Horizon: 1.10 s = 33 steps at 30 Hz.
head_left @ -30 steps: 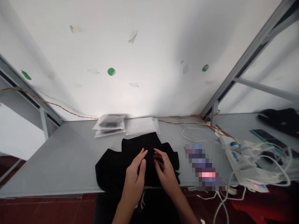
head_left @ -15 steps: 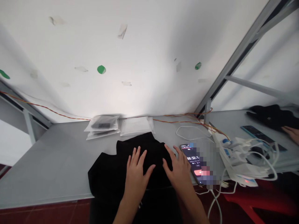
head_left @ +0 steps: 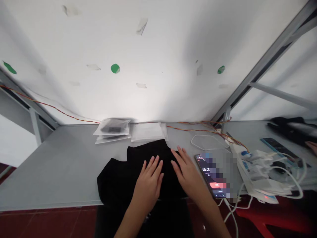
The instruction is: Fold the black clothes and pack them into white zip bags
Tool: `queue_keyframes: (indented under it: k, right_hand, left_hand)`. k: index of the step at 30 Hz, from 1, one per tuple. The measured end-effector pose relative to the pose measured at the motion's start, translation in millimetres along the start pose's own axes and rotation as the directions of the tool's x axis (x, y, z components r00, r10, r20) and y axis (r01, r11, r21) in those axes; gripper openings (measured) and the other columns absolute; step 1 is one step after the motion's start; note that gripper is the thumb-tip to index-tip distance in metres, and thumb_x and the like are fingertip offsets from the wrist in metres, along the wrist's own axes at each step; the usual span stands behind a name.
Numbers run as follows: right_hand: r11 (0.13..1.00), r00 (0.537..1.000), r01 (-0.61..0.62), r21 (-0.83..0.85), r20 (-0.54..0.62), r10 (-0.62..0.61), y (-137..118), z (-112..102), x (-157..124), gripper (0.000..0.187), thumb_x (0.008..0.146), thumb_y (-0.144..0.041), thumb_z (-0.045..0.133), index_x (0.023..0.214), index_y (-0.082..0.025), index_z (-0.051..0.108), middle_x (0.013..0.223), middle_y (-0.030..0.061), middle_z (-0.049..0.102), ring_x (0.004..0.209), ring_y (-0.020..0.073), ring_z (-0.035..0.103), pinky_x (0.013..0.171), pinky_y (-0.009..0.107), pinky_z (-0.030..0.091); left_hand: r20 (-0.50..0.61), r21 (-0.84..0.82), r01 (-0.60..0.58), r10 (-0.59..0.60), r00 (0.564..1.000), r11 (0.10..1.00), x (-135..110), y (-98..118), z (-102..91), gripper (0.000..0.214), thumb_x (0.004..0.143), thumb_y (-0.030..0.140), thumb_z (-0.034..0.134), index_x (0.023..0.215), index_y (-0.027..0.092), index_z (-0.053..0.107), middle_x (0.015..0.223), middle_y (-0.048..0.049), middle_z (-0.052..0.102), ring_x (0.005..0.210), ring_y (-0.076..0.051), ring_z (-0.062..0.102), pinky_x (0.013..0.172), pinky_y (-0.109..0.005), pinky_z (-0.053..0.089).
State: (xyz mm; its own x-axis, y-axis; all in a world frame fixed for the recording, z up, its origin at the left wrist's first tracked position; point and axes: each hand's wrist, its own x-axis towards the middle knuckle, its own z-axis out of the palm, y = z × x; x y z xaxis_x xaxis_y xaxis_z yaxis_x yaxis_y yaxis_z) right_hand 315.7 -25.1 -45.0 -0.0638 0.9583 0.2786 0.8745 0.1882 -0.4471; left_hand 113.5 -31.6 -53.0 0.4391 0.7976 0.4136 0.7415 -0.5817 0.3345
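Looks like a smoothing or flattening step: left hand (head_left: 148, 180) and right hand (head_left: 189, 172) laid palm-down, side by side, on the black cloth (head_left: 116, 180). Lies at the near edge of the desk (head_left: 61, 165), about the middle, part-folded, with a raised hump toward the far side. Hard to tell where cloth ends and the dark shape below the desk edge begins.

Judging from this, calls next for a pinch on an edge or corner before any fold or lift, since there is only flat contact at present. Worth minding the phone (head_left: 210, 175), screen lit, just right of the right hand, with a lead running off its near end.

Pose: both forearms in from the near edge, angled slightly toward each other. Left fingers (head_left: 155, 164) straight and close together, pointing far, resting near the cloth's centre. Right fingers (head_left: 182, 155) straight and a little spread, tips at the cloth's far right edge, close to bare desk. Clamped on nothing, either hand.

Beyond the cloth, clear bags (head_left: 112, 129) stacked by the wall. To the right, a power strip (head_left: 250, 162) in a tangle of white leads.
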Motion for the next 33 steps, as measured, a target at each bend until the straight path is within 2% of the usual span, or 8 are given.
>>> queue_keyframes:
  k: [4, 11, 14, 19, 23, 29, 31, 33]
  right_hand:
    - [0.997, 0.991, 0.027, -0.072, 0.133, -0.017, -4.0, 22.4, -1.1, 0.055, 0.109, -0.041, 0.031, 0.161, -0.025, 0.035, 0.169, 0.0102, 0.029, 0.156, 0.0326, 0.027, 0.12, 0.06, 0.036]
    - [0.99, 0.985, -0.061, -0.125, 0.156, 0.08, 7.5, 36.3, -9.9, 0.055, 0.109, -0.042, 0.028, 0.163, -0.031, 0.027, 0.171, 0.0077, 0.024, 0.156, 0.0308, 0.029, 0.121, 0.065, 0.028]
    - [0.996, 0.975, -0.075, -0.05, 0.207, 0.084, 13.5, 26.7, -3.1, 0.055, 0.108, -0.046, 0.029, 0.161, -0.031, 0.033, 0.17, 0.0079, 0.028, 0.155, 0.0297, 0.031, 0.121, 0.06, 0.032]
    - [0.998, 0.933, -0.037, 0.057, 0.358, 0.014, 23.9, -2.0, 29.0, 0.067, 0.097, -0.054, 0.057, 0.158, -0.032, 0.041, 0.167, 0.0078, 0.036, 0.155, 0.032, 0.029, 0.123, 0.054, 0.032]
    - [0.994, 0.823, 0.029, 0.102, 0.561, -0.081, 19.7, -22.5, 65.5, 0.097, 0.082, -0.048, 0.077, 0.163, -0.028, 0.028, 0.165, 0.0115, 0.039, 0.151, 0.035, 0.037, 0.122, 0.054, 0.033]
    - [0.999, 0.659, 0.036, -0.021, 0.752, -0.008, 16.9, -39.7, 101.4, 0.083, 0.057, -0.054, 0.092, 0.131, -0.022, 0.069, 0.132, 0.0166, 0.067, 0.118, 0.0405, 0.064, 0.103, 0.05, 0.051]
    - [0.997, 0.665, 0.065, 0.033, 0.744, -0.068, 21.0, -42.9, 102.5, 0.076, 0.057, -0.058, 0.091, 0.12, -0.022, 0.072, 0.129, 0.015, 0.065, 0.119, 0.0384, 0.062, 0.103, 0.048, 0.051]
    - [0.987, 0.721, 0.1, 0.128, 0.675, -0.16, 25.1, -45.8, 97.9, 0.068, 0.062, -0.061, 0.087, 0.116, -0.023, 0.071, 0.138, 0.0135, 0.058, 0.129, 0.0363, 0.055, 0.11, 0.046, 0.045]
  left_hand:
    - [0.051, 0.049, -0.029, 0.027, 0.998, 0.998, 1.8, 7.3, 12.8, 0.044, 0.105, 0.021, 0.04, 0.148, 0.018, 0.053, 0.151, -0.0091, 0.056, 0.142, -0.027, 0.052, 0.117, -0.055, 0.046]
    - [0.18, 0.005, -0.004, 0.003, 0.984, 1.0, 1.0, -0.3, 8.1, 0.044, 0.107, 0.024, 0.038, 0.149, 0.019, 0.052, 0.152, -0.0077, 0.056, 0.142, -0.025, 0.052, 0.116, -0.052, 0.047]
    - [0.185, 0.01, -0.003, 0.001, 0.983, 1.0, -7.8, -19.7, -3.6, 0.046, 0.107, 0.026, 0.04, 0.152, 0.024, 0.047, 0.158, -0.0068, 0.049, 0.147, -0.023, 0.045, 0.118, -0.05, 0.045]
    - [0.16, 0.242, 0.069, -0.11, 0.981, 0.968, -38.2, -58.1, -16.9, 0.06, 0.102, 0.042, 0.052, 0.159, 0.032, 0.036, 0.167, -0.0095, 0.034, 0.153, -0.036, 0.034, 0.116, -0.066, 0.039]
    - [0.164, 0.309, 0.031, -0.085, 0.983, 0.951, -44.4, -68.2, -19.0, 0.064, 0.103, 0.047, 0.049, 0.162, 0.036, 0.026, 0.169, -0.0064, 0.028, 0.153, -0.033, 0.034, 0.12, -0.062, 0.035]
    - [0.158, 0.358, 0.014, -0.076, 0.985, 0.934, -35.5, -70.7, -15.2, 0.063, 0.104, 0.046, 0.046, 0.163, 0.035, 0.025, 0.169, -0.0066, 0.029, 0.154, -0.032, 0.033, 0.121, -0.059, 0.033]
    - [0.154, 0.361, 0.003, -0.063, 0.986, 0.933, -35.0, -72.1, -14.5, 0.063, 0.104, 0.046, 0.045, 0.163, 0.034, 0.025, 0.169, -0.007, 0.029, 0.154, -0.032, 0.033, 0.121, -0.059, 0.033]
    - [0.152, 0.356, -0.01, -0.048, 0.987, 0.935, -35.5, -73.5, -14.5, 0.064, 0.104, 0.046, 0.045, 0.163, 0.033, 0.025, 0.169, -0.0067, 0.029, 0.154, -0.032, 0.033, 0.121, -0.059, 0.033]
